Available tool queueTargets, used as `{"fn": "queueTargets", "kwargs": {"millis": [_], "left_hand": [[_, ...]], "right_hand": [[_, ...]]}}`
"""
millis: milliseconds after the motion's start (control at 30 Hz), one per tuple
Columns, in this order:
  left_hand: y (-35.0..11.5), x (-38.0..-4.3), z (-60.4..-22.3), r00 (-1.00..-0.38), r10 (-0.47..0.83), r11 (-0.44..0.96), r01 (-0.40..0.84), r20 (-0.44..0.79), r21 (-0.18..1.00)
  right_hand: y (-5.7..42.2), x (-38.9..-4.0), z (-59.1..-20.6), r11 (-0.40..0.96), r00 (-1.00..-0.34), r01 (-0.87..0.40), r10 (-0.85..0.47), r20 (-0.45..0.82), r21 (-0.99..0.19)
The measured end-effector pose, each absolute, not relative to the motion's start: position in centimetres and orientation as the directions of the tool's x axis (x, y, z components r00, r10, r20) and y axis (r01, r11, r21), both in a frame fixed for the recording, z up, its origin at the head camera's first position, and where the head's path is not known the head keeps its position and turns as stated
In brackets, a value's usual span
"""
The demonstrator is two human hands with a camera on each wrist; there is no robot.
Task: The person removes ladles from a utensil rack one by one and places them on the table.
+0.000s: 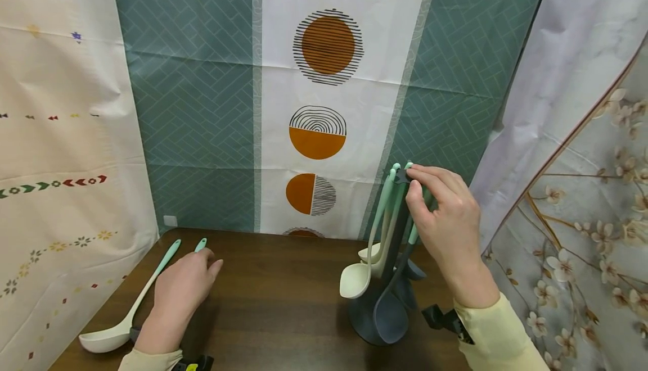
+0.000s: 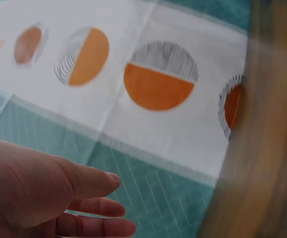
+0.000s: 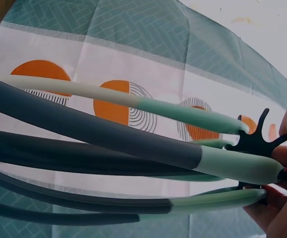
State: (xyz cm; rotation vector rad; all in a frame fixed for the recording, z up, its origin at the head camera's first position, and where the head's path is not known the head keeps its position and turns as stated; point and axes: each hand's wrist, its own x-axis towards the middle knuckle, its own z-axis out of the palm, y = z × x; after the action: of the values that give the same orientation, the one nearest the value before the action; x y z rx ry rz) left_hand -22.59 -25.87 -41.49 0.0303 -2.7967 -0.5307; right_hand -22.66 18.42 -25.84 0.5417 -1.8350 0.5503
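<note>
My right hand [image 1: 448, 219] is at the top of a dark utensil stand [image 1: 360, 320], its thumb and fingers pinching around the hooked top [image 3: 252, 141]. From the stand hang several mint-handled utensils, among them a cream ladle [image 1: 355, 281] and a dark grey ladle [image 1: 391, 319]. One mint and grey handle [image 3: 243, 163] ends right at my right fingers. Over the table's left side, my left hand [image 1: 184, 281] has loosely bent fingers with nothing between them. Beneath it lies a utensil, mostly hidden, with its mint handle tip [image 1: 201, 244] showing beyond the hand.
A cream ladle with a mint handle [image 1: 167, 256] lies at the left edge of the brown wooden table [image 1: 283, 303]. Patterned cloth [image 1: 202, 107] hangs behind the table, and flowered curtain fabric [image 1: 572, 236] hangs close on the right.
</note>
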Motion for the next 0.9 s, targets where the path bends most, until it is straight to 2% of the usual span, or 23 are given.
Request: {"fn": "queueTargets", "kwargs": {"millis": [600, 900], "left_hand": [[-18.0, -21.3, -38.7, -0.899, 0.048, 0.912, 0.217, 0.436, 0.348], [-14.0, -21.5, -37.8, -0.835, 0.115, 0.871, 0.345, 0.538, 0.35]], "right_hand": [[19.6, -23.8, -26.3, 0.671, -0.343, -0.723, -0.138, 0.929, -0.167], [19.7, -24.4, -26.2, 0.625, -0.337, -0.756, -0.119, 0.934, -0.193]]}}
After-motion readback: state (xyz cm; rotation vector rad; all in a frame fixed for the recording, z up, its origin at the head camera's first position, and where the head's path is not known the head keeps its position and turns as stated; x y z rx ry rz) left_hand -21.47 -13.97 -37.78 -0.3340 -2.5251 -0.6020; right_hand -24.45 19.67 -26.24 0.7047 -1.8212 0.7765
